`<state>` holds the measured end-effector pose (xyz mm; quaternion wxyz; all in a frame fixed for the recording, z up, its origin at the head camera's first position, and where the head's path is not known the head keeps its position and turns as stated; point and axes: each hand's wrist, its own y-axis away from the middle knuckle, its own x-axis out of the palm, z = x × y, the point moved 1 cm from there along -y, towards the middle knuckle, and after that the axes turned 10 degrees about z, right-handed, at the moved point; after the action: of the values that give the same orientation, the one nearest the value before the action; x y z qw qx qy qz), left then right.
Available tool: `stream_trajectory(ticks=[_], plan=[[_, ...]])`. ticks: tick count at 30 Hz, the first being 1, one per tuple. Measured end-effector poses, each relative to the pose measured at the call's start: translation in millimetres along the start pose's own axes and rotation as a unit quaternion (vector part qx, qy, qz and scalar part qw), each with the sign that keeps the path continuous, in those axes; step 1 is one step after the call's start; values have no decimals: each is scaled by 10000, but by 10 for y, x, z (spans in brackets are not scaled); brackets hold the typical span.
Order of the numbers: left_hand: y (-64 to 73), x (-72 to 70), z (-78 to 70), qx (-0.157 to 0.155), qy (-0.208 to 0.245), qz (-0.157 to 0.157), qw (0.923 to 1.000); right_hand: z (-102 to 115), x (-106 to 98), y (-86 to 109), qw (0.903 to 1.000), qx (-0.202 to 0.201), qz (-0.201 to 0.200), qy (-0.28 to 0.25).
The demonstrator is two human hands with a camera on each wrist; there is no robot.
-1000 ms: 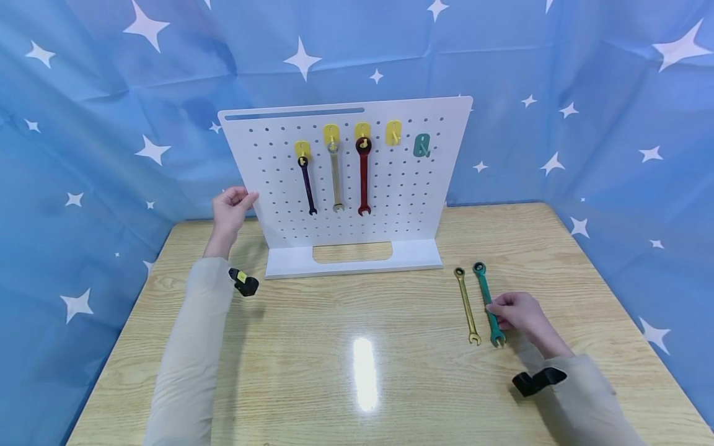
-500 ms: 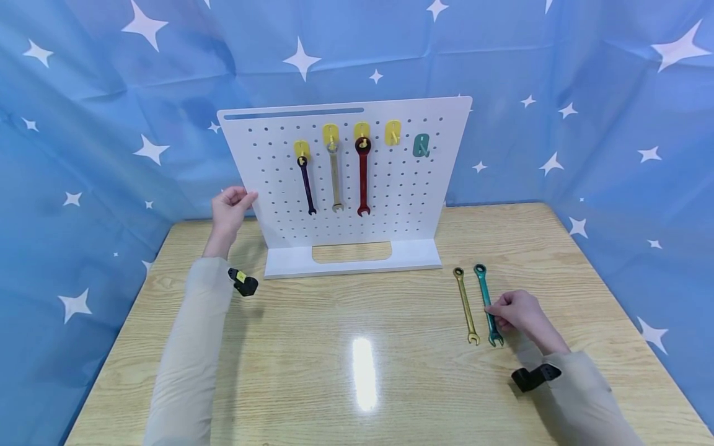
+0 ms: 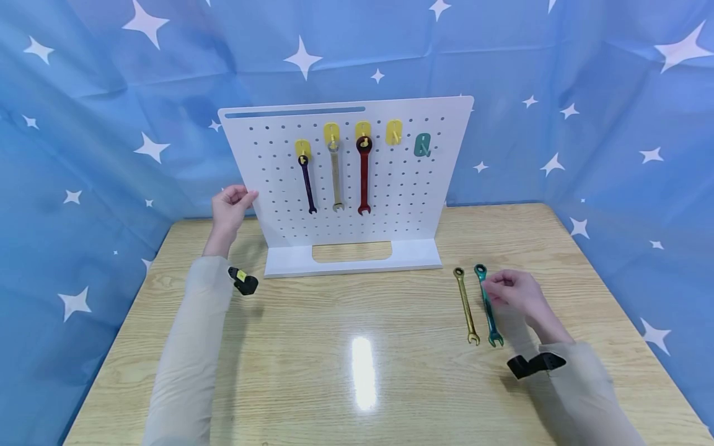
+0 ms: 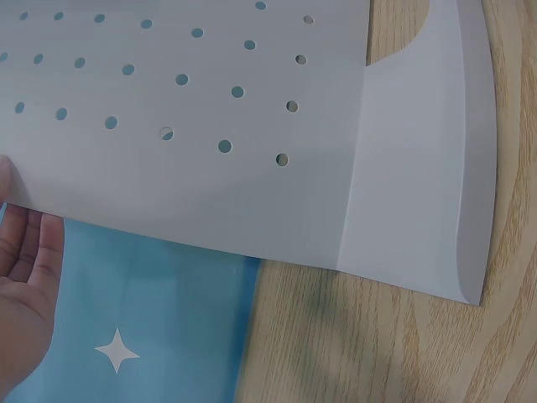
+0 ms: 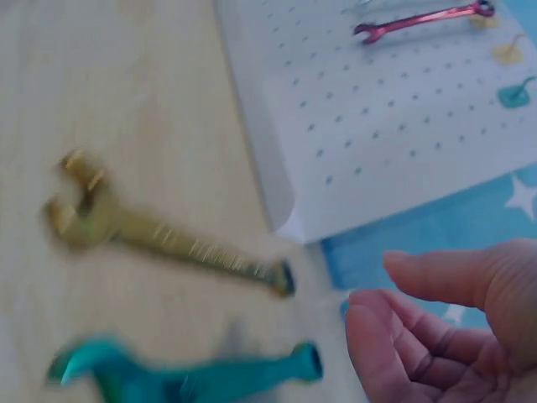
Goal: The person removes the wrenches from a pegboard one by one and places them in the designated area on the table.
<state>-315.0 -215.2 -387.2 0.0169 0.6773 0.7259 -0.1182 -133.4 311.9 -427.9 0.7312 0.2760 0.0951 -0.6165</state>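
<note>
At four o'clock, the gold wrench and teal wrench are glossy metal; toward twelve stand a smooth, matt pegboard and creased cloth backdrop; the surface is shiny wood-grain.

I count five open-ended metal wrenches: a slim dark purple wrench, a silver-beige wrench and a red wrench at far centre; a gold wrench and a teal-green wrench at near right. I further count four yellow hooks, one green hook, one white perforated pegboard, and two hands: left hand, right hand.
</note>
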Motion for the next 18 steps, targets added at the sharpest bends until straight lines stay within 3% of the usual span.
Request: stream_trajectory(ticks=[11, 18], plan=[[-13, -4, 11, -48, -66, 34, 10000, 421, 158, -262, 9966, -433, 238, -663], [-14, -4, 11, 11, -69, 28, 10000, 704, 312, -441, 9950, -543, 332, -772]])
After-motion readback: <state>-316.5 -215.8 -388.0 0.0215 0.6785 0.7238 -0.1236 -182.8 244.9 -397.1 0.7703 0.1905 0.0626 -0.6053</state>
